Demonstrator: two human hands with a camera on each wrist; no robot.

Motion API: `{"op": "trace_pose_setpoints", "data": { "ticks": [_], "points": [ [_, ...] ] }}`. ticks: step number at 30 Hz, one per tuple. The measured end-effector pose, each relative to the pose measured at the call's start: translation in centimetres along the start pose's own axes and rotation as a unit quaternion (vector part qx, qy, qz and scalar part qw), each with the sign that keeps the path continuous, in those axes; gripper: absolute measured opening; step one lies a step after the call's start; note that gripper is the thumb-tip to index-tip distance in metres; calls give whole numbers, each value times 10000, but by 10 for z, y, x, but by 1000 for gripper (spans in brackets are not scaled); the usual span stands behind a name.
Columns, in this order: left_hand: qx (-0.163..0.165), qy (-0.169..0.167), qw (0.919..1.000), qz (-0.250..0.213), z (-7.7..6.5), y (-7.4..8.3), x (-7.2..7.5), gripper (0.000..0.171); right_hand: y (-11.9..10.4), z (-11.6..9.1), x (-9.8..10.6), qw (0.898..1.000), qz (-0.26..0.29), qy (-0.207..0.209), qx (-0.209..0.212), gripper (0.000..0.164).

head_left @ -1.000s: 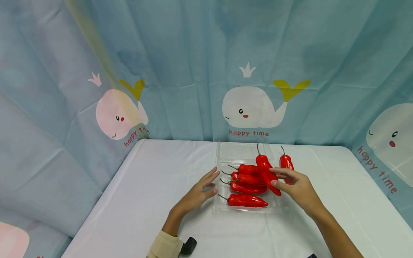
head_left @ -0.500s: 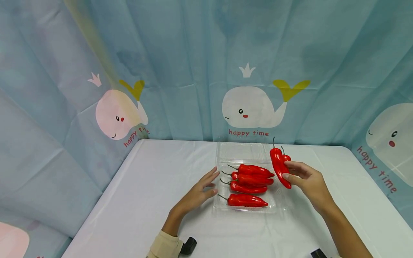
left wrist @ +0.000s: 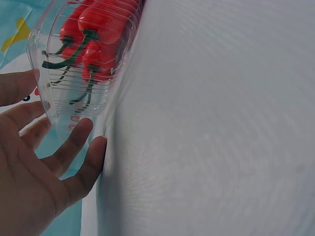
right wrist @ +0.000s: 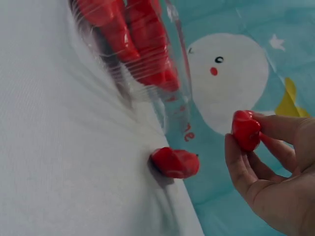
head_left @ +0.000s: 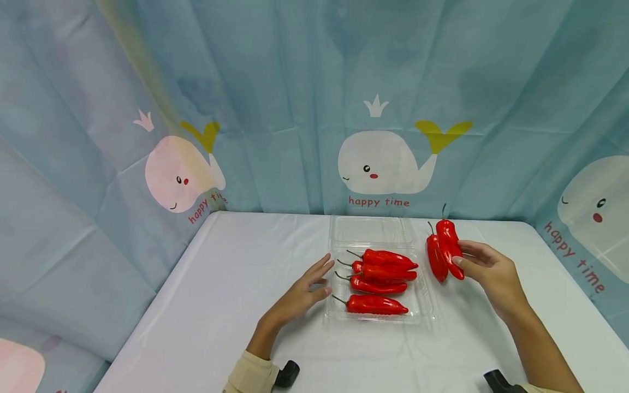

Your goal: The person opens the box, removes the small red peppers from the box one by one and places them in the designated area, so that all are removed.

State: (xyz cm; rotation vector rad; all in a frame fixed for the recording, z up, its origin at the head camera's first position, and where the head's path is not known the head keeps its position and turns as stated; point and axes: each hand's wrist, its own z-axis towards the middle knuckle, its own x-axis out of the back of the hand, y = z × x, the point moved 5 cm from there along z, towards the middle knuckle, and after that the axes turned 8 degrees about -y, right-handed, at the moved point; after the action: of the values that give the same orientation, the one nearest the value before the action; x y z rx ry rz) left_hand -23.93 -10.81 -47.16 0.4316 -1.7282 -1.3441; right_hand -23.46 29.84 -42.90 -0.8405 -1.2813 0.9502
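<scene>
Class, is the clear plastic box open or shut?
Open: behind the box, its clear lid is folded back; the peppers inside lie uncovered.

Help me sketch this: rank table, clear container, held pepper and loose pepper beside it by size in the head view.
Table
Clear container
Held pepper and loose pepper: too alike to rank; the held one may be nearer the camera.

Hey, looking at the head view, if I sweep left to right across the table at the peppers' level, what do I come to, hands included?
Left hand → clear container with red peppers inside → loose pepper on the table → held pepper → right hand gripping it.
</scene>
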Motion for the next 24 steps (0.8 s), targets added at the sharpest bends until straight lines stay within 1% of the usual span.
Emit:
{"op": "trace_pose_setpoints", "data": {
  "ticks": [6, 15, 22, 24],
  "points": [
    [18, -4, 10000, -12, 1, 0, 1, 64, 15, 3, 5, 9996, 129, 85, -250, 63],
    [-38, -19, 10000, -59, 1, -2, 0, 64, 40, 9, 14, 9952, 385, 85, -900, 66],
    [-53, -10, 10000, -57, 0, -1, 0, 64, 57, 10, 18, 9917, 743, -26, -1053, 61],
    [-32, -5, 10000, -49, 0, 0, 0, 64, 60, 10, 18, 9910, 729, -30, -1124, 62]
  ]
}}
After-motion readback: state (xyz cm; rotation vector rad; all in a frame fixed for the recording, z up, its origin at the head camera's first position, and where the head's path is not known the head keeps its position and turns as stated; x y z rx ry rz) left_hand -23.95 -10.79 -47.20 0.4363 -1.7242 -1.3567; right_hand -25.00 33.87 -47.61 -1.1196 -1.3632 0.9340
